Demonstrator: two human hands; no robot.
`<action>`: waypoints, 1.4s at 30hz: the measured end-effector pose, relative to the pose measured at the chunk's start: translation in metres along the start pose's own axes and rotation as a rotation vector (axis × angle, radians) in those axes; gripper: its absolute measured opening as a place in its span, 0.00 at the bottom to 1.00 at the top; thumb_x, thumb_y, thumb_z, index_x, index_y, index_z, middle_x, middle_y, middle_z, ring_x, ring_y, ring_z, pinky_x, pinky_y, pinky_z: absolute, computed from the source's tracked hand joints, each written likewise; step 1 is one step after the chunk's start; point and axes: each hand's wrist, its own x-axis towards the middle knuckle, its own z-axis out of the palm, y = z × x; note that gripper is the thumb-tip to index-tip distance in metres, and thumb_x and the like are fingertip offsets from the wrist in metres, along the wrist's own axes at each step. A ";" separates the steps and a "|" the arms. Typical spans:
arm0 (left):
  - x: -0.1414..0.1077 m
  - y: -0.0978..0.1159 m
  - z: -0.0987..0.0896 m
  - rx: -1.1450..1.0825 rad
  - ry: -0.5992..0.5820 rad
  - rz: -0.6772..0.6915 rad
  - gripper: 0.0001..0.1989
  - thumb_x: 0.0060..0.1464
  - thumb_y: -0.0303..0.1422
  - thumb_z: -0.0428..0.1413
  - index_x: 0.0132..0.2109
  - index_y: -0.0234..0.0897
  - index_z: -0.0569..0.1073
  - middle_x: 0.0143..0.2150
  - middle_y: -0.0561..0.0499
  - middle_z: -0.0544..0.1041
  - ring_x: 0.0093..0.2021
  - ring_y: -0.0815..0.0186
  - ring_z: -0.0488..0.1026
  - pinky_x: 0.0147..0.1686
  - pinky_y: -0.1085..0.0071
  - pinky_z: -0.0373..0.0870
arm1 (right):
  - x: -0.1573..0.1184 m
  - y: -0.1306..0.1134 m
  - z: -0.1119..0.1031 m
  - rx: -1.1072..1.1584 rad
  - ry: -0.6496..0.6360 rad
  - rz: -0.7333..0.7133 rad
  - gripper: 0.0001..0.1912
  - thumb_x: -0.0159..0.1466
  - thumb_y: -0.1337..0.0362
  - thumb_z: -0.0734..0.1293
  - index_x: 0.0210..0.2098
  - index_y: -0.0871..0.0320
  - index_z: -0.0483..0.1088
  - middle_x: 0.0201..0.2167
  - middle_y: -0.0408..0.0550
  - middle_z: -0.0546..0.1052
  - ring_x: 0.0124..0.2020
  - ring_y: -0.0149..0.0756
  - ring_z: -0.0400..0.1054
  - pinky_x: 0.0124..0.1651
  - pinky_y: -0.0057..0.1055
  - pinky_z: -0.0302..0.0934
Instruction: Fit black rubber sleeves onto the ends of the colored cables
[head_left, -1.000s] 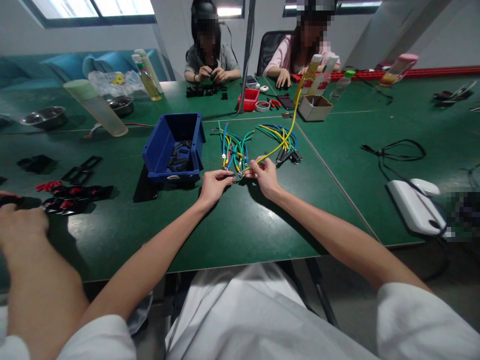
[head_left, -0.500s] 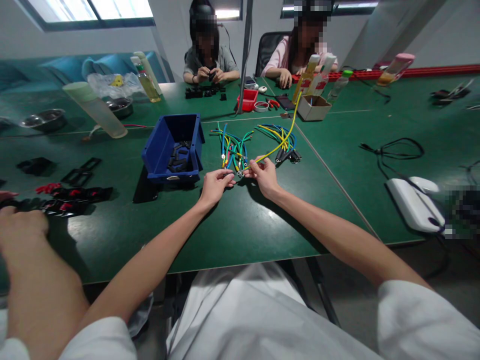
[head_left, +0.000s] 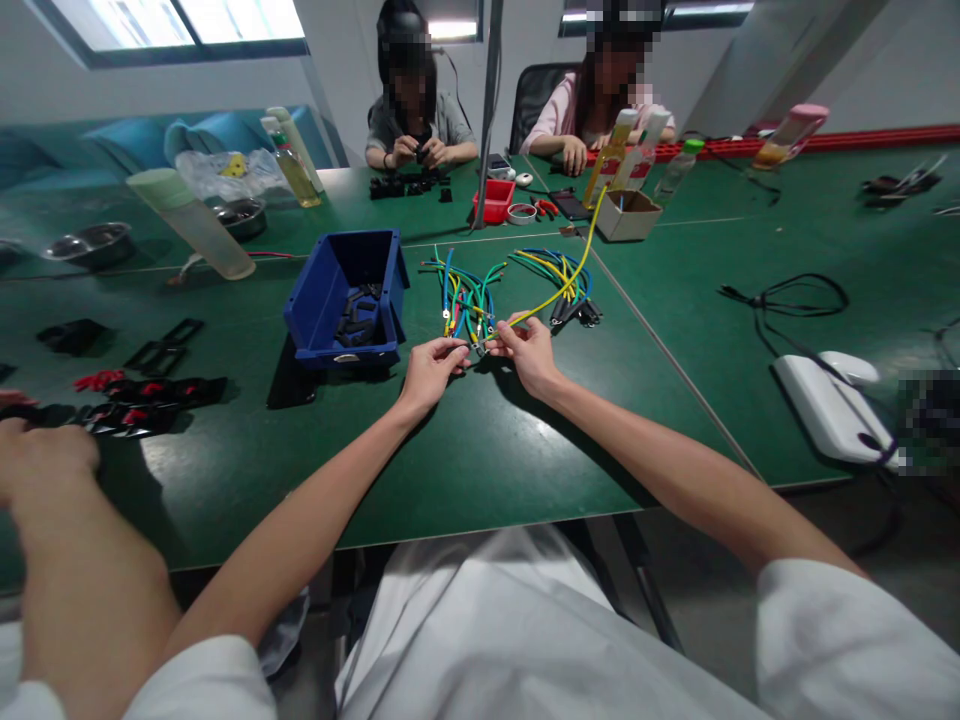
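My right hand (head_left: pixel 529 355) pinches a yellow wire (head_left: pixel 576 274) close to its near end. The wire's other end arcs up and away over the table. Just left of it, the fingers of my left hand (head_left: pixel 433 372) are pressed together; a small dark thing seems to be at their tips, too small to name. Beyond my hands lies a loose bundle of blue, green and yellow wires (head_left: pixel 466 290), some with metal lugs. To its right rests a second bundle (head_left: pixel 551 265), whose near ends carry black sleeves (head_left: pixel 577 314).
A blue bin (head_left: pixel 300 318) with black sleeves inside stands left of my hands. Black and red parts (head_left: pixel 154 390) lie farther left, near another person's arm (head_left: pixel 82 540). A white device (head_left: pixel 829 410) with a cable is at right. Two people sit opposite, behind several bottles.
The yellow wire's far end has swung slightly to the right. Both hands stay nearly in place, still close together.
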 end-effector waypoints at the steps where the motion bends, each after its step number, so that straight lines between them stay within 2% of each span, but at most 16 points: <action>1: 0.000 0.000 0.000 0.001 -0.001 0.002 0.19 0.48 0.42 0.63 0.42 0.32 0.77 0.36 0.46 0.80 0.32 0.66 0.77 0.32 0.71 0.72 | 0.000 0.000 0.000 0.000 0.000 0.000 0.26 0.49 0.50 0.76 0.35 0.54 0.61 0.23 0.36 0.74 0.25 0.30 0.74 0.28 0.27 0.71; 20: 0.002 0.001 0.000 -0.025 -0.014 -0.011 0.19 0.48 0.43 0.63 0.41 0.33 0.77 0.33 0.48 0.78 0.30 0.68 0.75 0.29 0.73 0.70 | 0.001 -0.001 -0.002 -0.010 -0.001 0.001 0.23 0.50 0.53 0.75 0.36 0.54 0.62 0.22 0.34 0.72 0.20 0.26 0.69 0.25 0.25 0.66; 33: 0.001 0.000 -0.001 0.020 -0.053 -0.016 0.20 0.49 0.45 0.63 0.43 0.33 0.77 0.35 0.47 0.79 0.30 0.68 0.75 0.30 0.72 0.70 | 0.000 0.001 -0.001 -0.032 -0.036 -0.020 0.22 0.52 0.53 0.75 0.36 0.55 0.63 0.21 0.35 0.72 0.18 0.26 0.67 0.24 0.25 0.65; 42: -0.001 0.002 0.001 0.022 -0.055 0.007 0.20 0.49 0.45 0.62 0.42 0.33 0.77 0.32 0.49 0.78 0.29 0.69 0.74 0.30 0.74 0.68 | 0.001 0.001 -0.002 -0.026 -0.033 -0.010 0.22 0.51 0.54 0.75 0.36 0.55 0.63 0.19 0.34 0.72 0.18 0.26 0.67 0.24 0.24 0.65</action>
